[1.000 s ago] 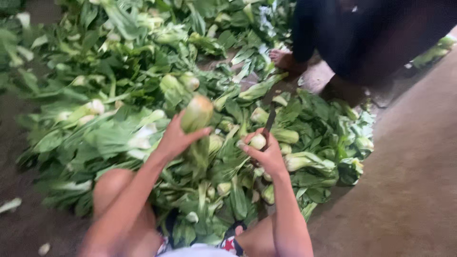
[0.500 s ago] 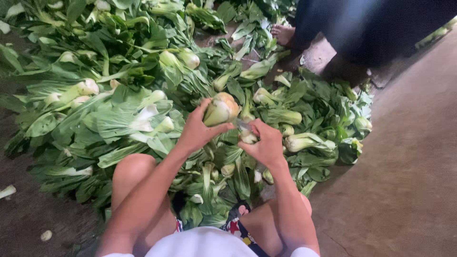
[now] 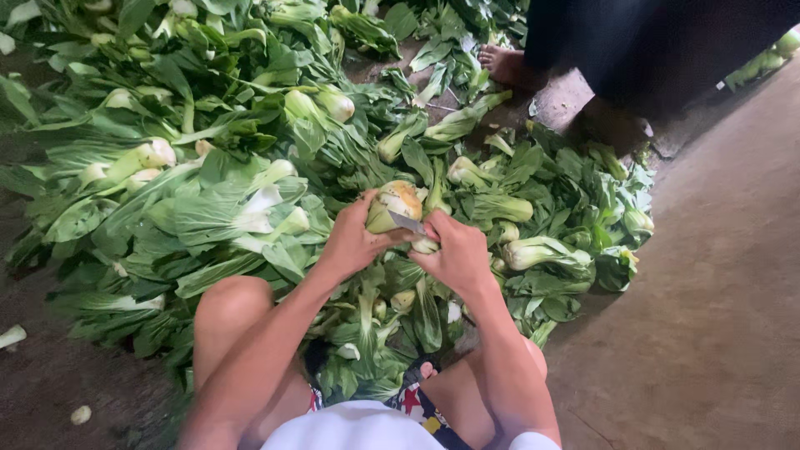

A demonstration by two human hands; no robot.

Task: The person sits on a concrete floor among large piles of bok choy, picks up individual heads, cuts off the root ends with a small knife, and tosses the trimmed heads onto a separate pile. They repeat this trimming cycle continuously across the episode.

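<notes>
1. Pale-green bok choy head [image 3: 393,205], stem base uppermost and showing a yellowish cut face; gripped around its lower part by the left hand [image 3: 354,242], fingers wrapped closed about it, raised just above the heap of greens.
2. Knife [image 3: 408,223], short grey blade; held in the right hand [image 3: 457,254], fist closed on the handle, which is hidden. Blade lies against the base of the held head, between the two hands.
3. Both hands meet at the middle of the view, nearly touching, forearms reaching forward from the bare knees [image 3: 229,304] of the squatting person.
4. Trimmed leaves and stalks [image 3: 392,333], loose, on the ground directly under the hands and between the knees.
5. Heap of bok choy [image 3: 208,175], many whole heads with white stems and broad dark leaves, spread across the left and the top of the view and around the hands.
6. Second person, dark clothing, one bare foot [image 3: 504,65] at the far edge of the heap, upper right.
7. Bare brown floor [image 3: 717,317], right side, next to the heap.
</notes>
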